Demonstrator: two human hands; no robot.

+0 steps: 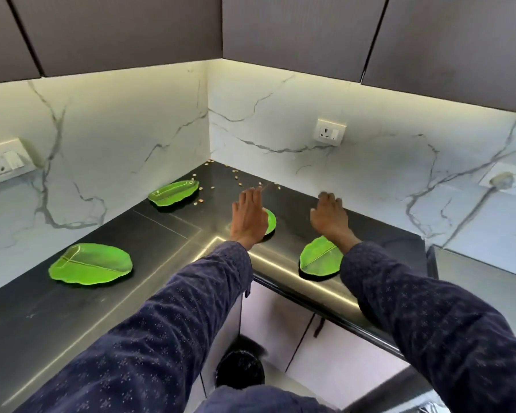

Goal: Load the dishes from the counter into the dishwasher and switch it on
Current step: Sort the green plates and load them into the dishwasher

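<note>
Green leaf-shaped plastic plates are spread over the dark corner bench [161, 234]: one far left [90, 263], one toward the back [173, 193], one partly hidden under the left hand [248, 217], one beneath the right wrist [320, 260]. Both hands, the right [329, 217] included, are held over the bench, fingers relaxed, nothing gripped. Pale seeds [236, 178] are scattered near the corner.

Left hand [248, 217] covers most of a green plate [271, 220]; only its right edge shows. Right hand [329, 217] and wrist hide the top corner of another leaf plate [318, 259]. Right fingertips blurred, can't tell if they touch the counter [161, 234]. Small bits [236, 178] in the corner too tiny to identify. Black round bin [240, 372] below partly hidden by the left sleeve [161, 332]. Left wall socket [3, 165] cut by frame edge.
</note>
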